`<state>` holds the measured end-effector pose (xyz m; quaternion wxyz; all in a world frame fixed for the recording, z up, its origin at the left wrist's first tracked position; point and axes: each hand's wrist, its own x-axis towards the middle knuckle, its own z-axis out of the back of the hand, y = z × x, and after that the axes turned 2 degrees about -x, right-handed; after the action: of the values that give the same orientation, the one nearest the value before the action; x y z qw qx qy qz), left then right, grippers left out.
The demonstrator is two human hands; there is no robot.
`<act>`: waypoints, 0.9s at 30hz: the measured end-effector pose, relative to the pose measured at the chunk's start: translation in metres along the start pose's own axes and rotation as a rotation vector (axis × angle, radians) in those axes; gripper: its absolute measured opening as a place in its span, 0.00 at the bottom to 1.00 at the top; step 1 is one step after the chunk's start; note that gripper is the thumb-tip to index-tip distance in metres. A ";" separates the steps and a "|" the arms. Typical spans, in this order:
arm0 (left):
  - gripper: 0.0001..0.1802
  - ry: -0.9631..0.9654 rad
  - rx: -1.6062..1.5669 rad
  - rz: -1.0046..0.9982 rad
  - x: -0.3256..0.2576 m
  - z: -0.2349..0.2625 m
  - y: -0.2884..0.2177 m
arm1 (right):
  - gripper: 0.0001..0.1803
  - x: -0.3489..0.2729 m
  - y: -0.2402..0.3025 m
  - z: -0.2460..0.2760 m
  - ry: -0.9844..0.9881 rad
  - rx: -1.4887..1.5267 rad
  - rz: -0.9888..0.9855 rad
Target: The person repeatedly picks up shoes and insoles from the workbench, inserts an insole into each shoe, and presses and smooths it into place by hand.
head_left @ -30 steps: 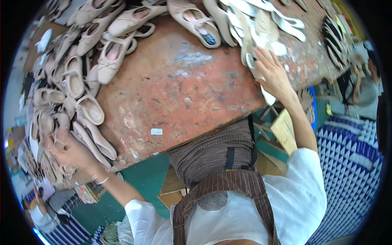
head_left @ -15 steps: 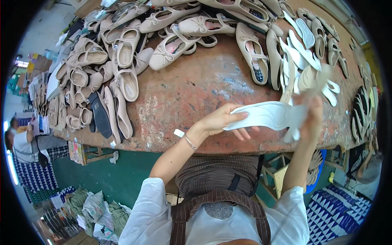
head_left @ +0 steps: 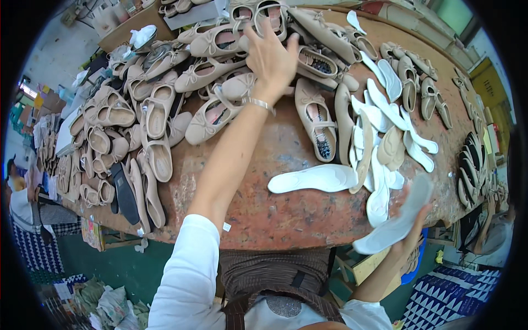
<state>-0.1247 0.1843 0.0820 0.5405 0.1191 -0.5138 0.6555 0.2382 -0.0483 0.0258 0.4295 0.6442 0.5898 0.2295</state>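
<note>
My left hand [head_left: 272,65] is stretched far over the table, fingers spread above a beige ballet shoe [head_left: 270,17]; whether the fingertips touch it I cannot tell. In my right hand [head_left: 411,237], near the table's front edge, is a white shoe insole [head_left: 395,221], slightly blurred and tilted. Another white insole [head_left: 313,179] lies flat in the middle of the table. Beside it, a heap of loose white insoles [head_left: 378,201] spreads to the right, with a beige insole [head_left: 391,149] among them. A beige strapped shoe with a bow [head_left: 315,120] stands just beyond.
Piles of beige shoes [head_left: 157,113] cover the table's left and far sides. More shoe pairs [head_left: 429,99] stand at the right, near a row of dark-lined shoes [head_left: 473,165]. A person [head_left: 25,198] is at the far left. Cloth bundles [head_left: 110,302] lie on the green floor.
My left hand has let go of a white insole and moved far forward to the shoes. My right hand has come down toward the front edge with an insole. The view has shifted.
</note>
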 end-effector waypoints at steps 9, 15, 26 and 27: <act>0.07 0.257 -0.780 0.533 -0.030 0.106 0.066 | 0.30 -0.039 -0.072 -0.032 0.248 0.099 -0.487; 0.05 0.464 -0.826 0.667 -0.198 0.289 0.086 | 0.25 -0.041 -0.073 -0.050 0.095 -0.293 -0.241; 0.27 0.487 -0.204 0.710 -0.317 0.312 0.106 | 0.15 -0.087 -0.157 -0.111 0.934 -1.382 0.582; 0.28 0.465 -0.134 0.712 -0.321 0.309 0.102 | 0.14 -0.086 -0.170 -0.117 0.960 -1.351 0.586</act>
<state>-0.2084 -0.2403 -0.0649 0.3885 -0.2518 -0.4287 0.7758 0.0319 -0.1085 -0.0345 0.3485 0.2118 0.2559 0.8765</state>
